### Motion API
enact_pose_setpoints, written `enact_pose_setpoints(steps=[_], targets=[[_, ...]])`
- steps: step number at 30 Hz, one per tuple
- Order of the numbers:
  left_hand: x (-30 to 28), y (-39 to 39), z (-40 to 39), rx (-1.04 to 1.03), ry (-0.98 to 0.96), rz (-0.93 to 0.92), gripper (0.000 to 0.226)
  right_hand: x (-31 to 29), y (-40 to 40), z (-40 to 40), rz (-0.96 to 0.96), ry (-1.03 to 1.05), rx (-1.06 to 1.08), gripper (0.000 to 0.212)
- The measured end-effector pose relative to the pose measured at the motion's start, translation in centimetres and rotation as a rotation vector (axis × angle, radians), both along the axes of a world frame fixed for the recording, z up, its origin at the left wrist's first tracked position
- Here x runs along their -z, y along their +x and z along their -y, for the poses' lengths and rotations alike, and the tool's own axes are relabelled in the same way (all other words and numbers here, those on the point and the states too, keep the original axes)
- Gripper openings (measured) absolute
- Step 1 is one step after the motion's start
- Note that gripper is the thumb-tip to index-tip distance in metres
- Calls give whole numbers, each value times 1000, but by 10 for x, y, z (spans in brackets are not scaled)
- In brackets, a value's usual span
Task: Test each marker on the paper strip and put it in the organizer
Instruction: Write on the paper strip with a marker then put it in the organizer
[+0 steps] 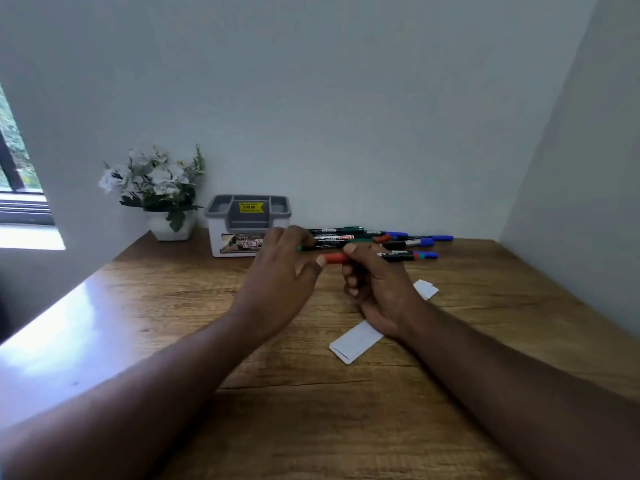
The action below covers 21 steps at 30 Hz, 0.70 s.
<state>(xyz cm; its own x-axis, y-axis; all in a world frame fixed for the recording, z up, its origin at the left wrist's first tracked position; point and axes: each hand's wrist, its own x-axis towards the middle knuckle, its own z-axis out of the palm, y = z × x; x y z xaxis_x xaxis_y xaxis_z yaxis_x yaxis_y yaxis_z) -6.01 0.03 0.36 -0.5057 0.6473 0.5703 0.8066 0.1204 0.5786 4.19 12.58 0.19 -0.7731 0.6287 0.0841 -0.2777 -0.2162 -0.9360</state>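
My right hand (375, 282) grips a marker with a red cap (335, 259), held level above the table. My left hand (282, 268) is at the cap's tip, thumb touching its end, the other fingers loosely spread. A white paper strip (356, 341) lies on the wooden table (173, 323) under my right wrist; its far end (426, 289) shows past the hand. Behind my hands lies a pile of several markers (398, 241) with blue, green and red caps. The white organizer with a grey top (247, 223) stands at the back, left of the pile.
A white pot of white flowers (159, 192) stands at the back left next to the organizer. White walls close in the table at the back and on the right. A window (17, 168) is at the far left.
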Motion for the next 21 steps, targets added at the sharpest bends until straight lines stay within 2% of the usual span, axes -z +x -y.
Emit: enact_pose_setpoints(steps=[2,8,10,13,15,18,21], targets=[[2,-10,-3,56,-57,-28,38,0,0,0,20,41,-14,9],[1,-5,-8,203,-35,-50,17,0,1,-1,-2,3,-112,24],[1,-8,-7,241,-127,54,18,0,1,-2,19,-7,-150,31],[-6,-23,2,304,-253,342,27,-2,2,-2,14,-74,-227,37],[-14,-32,13,324,-257,395,30,-2,2,-3,-19,-148,-220,39],[-21,-16,30,361,-269,82,29,-1,3,-6,-55,-173,-208,43],[-15,24,46,564,-500,-214,40,-1,2,-6,-63,-178,-197,38]])
